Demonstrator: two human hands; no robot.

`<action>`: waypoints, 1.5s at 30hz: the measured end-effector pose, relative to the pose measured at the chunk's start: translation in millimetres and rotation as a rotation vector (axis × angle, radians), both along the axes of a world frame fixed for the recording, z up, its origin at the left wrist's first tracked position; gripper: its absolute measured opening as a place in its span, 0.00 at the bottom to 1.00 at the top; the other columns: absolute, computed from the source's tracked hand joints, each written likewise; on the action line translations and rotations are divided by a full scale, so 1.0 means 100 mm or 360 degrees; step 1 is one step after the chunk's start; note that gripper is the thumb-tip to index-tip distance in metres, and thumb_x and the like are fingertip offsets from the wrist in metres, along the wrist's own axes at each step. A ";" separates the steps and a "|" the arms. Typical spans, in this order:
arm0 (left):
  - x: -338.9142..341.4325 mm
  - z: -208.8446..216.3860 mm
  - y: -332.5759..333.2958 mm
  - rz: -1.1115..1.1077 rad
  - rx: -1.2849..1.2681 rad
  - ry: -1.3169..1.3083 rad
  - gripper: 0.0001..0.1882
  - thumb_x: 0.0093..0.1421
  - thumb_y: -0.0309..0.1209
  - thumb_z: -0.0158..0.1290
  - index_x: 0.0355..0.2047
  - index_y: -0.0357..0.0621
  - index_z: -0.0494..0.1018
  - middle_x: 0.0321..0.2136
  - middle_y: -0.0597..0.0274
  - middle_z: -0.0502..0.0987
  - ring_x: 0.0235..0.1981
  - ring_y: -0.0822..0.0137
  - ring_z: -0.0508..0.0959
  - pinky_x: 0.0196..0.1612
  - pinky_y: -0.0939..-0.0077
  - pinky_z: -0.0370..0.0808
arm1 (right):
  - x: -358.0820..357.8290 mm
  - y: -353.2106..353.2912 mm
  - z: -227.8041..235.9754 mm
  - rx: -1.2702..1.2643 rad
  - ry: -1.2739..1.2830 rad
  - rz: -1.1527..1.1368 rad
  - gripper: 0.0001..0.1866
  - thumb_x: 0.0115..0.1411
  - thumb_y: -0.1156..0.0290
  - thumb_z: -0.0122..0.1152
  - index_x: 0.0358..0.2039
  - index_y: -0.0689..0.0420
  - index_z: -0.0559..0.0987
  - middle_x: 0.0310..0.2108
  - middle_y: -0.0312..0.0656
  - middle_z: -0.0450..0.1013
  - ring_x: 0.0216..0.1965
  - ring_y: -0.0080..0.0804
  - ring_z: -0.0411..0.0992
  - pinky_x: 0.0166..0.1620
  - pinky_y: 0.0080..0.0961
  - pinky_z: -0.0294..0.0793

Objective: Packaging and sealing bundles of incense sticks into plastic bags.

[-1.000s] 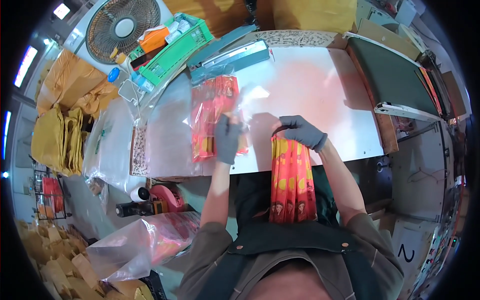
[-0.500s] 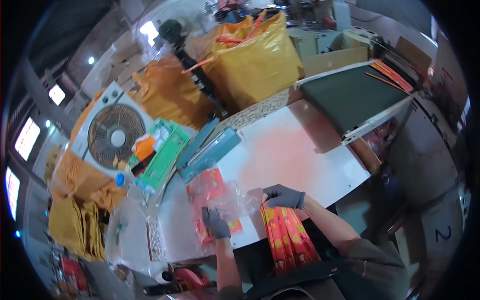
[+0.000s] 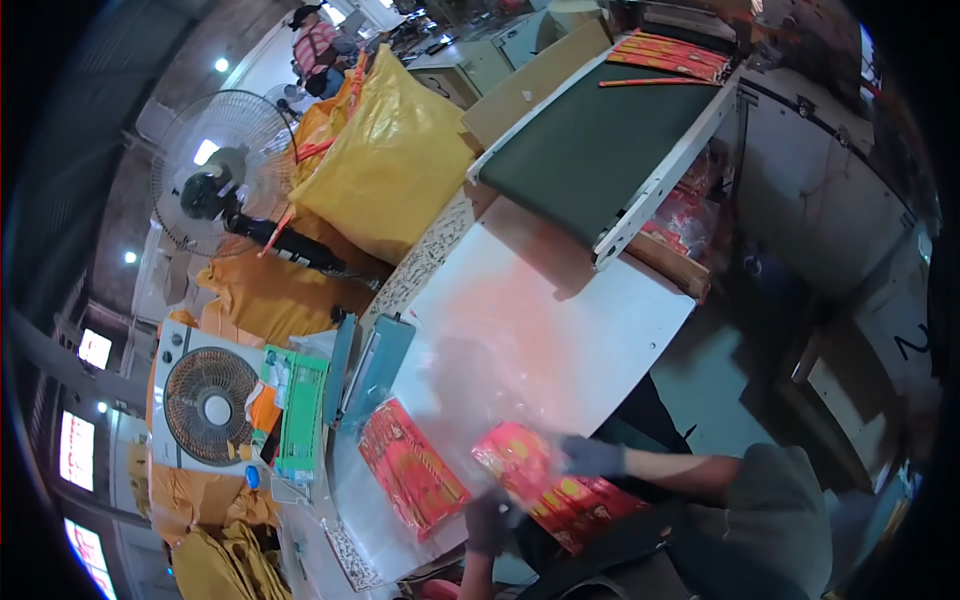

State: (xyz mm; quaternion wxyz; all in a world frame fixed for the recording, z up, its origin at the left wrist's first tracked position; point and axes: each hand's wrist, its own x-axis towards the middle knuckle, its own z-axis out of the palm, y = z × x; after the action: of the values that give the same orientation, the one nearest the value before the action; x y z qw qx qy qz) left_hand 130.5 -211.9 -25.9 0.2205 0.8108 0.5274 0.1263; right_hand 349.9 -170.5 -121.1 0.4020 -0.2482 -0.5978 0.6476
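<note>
So the right hand (image 3: 594, 457), in a grey glove, is up against the right side of a red-and-yellow printed bundle (image 3: 570, 505), near its far end. Fingers are smeared with blur, so I can't tell if they're actually clamped on it. The left hand (image 3: 487, 522), also gloved in grey, is by the bundle's left edge, and I can't tell there either whether the fingers are together or apart. The bundle sits tilted between the two hands at the near edge of the white worktable (image 3: 590, 340), near end toward the dark apron (image 3: 625, 565), with shiny clear plastic (image 3: 512, 452) over the far end.

Just left of that, a similar red packet (image 3: 410, 468) lies flat on the table in clear wrap. Beyond it there's a long teal bag sealer (image 3: 380, 365), then a green plastic basket (image 3: 302, 420) on the left and a white box fan (image 3: 215, 408) further left.

Far right is a dark green conveyor belt (image 3: 580, 150) with flat red strips (image 3: 670, 58) at its far end. Far left you get a fat yellow sack (image 3: 395, 150), a pedestal fan (image 3: 225, 165), and a person (image 3: 313, 45) in a checked top way back.
</note>
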 end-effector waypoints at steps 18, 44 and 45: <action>-0.19 2.20 0.87 0.0378 0.0335 -0.0944 0.07 0.55 0.33 0.52 0.29 0.44 0.67 0.22 0.72 0.67 0.22 0.82 0.66 0.23 0.88 0.62 | 0.53 0.91 2.60 0.2025 -0.1003 -0.0523 0.13 0.51 0.70 0.50 0.39 0.53 0.67 0.27 0.43 0.69 0.26 0.44 0.71 0.27 0.37 0.69; -1.09 0.47 1.31 0.0969 -0.0257 -0.2080 0.17 0.46 0.29 0.62 0.36 0.41 0.70 0.27 0.68 0.73 0.31 0.76 0.72 0.36 0.77 0.70 | -2.16 3.24 1.51 0.1435 -0.0681 -0.1127 0.36 0.40 0.48 0.68 0.47 0.56 0.71 0.27 0.44 0.75 0.32 0.39 0.74 0.37 0.29 0.71; -1.24 0.25 1.49 0.1011 -0.0433 -0.1992 0.14 0.46 0.31 0.61 0.33 0.41 0.71 0.25 0.69 0.73 0.29 0.75 0.72 0.35 0.78 0.69 | -2.24 3.44 1.38 0.1445 -0.0842 -0.1380 0.39 0.40 0.48 0.68 0.49 0.58 0.70 0.29 0.45 0.75 0.34 0.39 0.74 0.39 0.28 0.71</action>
State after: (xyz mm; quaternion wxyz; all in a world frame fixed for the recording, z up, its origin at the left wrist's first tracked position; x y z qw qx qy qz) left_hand 6.4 -63.2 -0.8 0.5336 0.3587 0.5235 0.5590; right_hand 125.8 173.4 16.5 0.5299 -0.4221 -0.7350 0.0305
